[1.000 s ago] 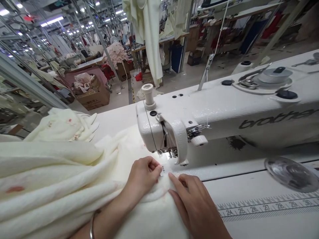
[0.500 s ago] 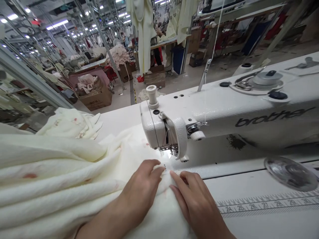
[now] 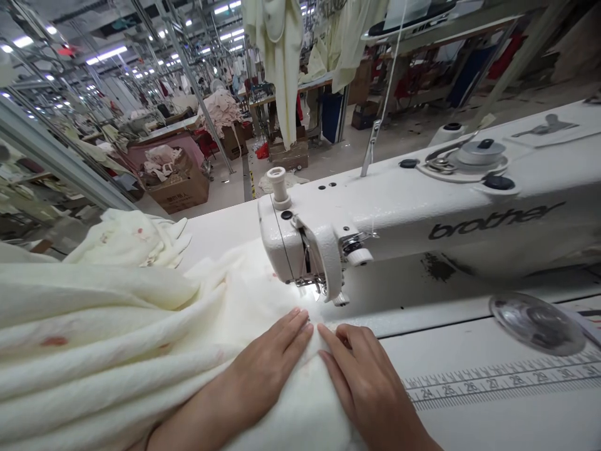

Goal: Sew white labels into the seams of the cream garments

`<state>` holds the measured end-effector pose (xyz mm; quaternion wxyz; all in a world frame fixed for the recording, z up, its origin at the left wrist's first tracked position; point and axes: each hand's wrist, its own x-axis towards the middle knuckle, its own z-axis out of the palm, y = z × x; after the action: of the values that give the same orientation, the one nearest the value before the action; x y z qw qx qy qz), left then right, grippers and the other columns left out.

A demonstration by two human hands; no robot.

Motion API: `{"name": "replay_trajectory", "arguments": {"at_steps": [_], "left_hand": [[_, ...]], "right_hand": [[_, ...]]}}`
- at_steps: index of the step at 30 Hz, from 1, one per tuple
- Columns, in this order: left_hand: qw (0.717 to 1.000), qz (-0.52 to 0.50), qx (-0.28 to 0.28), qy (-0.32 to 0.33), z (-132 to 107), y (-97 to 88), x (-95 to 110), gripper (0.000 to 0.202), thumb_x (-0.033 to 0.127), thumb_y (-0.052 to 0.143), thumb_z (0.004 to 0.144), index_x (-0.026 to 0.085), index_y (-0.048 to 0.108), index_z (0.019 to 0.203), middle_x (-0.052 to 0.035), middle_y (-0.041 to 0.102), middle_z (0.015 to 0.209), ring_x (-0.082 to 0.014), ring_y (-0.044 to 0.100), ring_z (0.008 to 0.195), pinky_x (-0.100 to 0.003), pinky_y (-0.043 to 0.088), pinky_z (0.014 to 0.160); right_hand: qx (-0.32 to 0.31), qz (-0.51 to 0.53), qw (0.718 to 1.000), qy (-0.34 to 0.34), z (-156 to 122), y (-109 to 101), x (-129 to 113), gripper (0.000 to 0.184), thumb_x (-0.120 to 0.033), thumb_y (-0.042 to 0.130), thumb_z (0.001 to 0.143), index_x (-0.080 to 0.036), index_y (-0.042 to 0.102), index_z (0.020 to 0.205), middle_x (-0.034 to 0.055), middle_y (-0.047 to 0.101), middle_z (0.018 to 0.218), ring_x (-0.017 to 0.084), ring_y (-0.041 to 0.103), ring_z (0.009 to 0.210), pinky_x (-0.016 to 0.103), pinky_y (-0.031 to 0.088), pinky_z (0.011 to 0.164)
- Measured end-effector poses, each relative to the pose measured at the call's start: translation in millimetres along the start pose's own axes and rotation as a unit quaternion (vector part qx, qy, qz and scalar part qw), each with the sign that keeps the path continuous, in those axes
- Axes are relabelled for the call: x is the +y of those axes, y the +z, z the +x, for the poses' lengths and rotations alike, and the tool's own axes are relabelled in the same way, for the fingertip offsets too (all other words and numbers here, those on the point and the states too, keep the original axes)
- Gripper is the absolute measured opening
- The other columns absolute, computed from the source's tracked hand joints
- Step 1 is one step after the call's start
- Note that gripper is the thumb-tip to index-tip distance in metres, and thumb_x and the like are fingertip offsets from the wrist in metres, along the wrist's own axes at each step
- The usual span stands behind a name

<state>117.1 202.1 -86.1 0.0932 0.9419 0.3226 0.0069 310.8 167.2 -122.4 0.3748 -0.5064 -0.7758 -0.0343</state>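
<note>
Cream fabric (image 3: 117, 351) lies bunched across the sewing table and runs under the needle of a white sewing machine (image 3: 375, 219). My left hand (image 3: 270, 360) lies flat on the cloth just in front of the presser foot (image 3: 319, 289), fingers stretched out together. My right hand (image 3: 366, 382) rests on the cloth right beside it, forefinger extended toward the needle and the other fingers curled under. The fingertips of both hands nearly touch.
A printed ruler strip (image 3: 498, 385) runs along the table front at the right. A round metal plate (image 3: 535, 322) sits in the table. More cream cloth (image 3: 131, 238) is piled at the far left. Cardboard boxes (image 3: 181, 188) and hanging garments (image 3: 282, 56) stand beyond.
My left hand has opened from a pinch on a small label at the seam to lying flat on the cloth. Both hands slid slightly toward the needle.
</note>
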Motion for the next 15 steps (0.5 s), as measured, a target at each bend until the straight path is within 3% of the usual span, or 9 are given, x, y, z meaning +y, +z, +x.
{"name": "replay_trajectory", "arguments": {"at_steps": [5,9,15], "left_hand": [[0.998,0.048,0.033,0.027,1.4,1.6,0.5,0.055,0.006,0.029,0.094,0.013,0.018,0.147,-0.0143,0.029,0.150,-0.0210,0.021,0.141,-0.036,0.036,0.111],[0.997,0.069,0.029,0.037,2.5,-1.1,1.4,0.053,0.003,0.029,0.092,0.008,0.025,0.144,-0.0160,0.032,0.149,-0.0226,0.024,0.140,-0.037,0.037,0.110],[0.998,0.056,0.029,0.030,0.8,2.2,2.2,0.056,0.001,0.029,0.090,0.010,0.023,0.145,-0.0147,0.028,0.151,-0.0222,0.022,0.141,-0.037,0.037,0.110]], "right_hand": [[0.015,0.001,1.000,0.000,0.1,1.1,1.4,0.026,-0.012,0.043,0.094,-0.003,0.057,0.113,0.0113,0.050,0.087,0.021,0.047,0.079,0.035,0.044,0.066],[0.014,0.002,1.000,0.000,-1.6,3.1,0.5,0.026,-0.013,0.042,0.094,-0.004,0.057,0.113,0.0111,0.050,0.087,0.021,0.048,0.078,0.035,0.045,0.066],[-0.005,0.005,1.000,0.000,-1.3,-4.3,3.2,0.027,-0.013,0.042,0.094,-0.005,0.057,0.114,0.0110,0.053,0.088,0.020,0.052,0.079,0.035,0.049,0.068]]}}
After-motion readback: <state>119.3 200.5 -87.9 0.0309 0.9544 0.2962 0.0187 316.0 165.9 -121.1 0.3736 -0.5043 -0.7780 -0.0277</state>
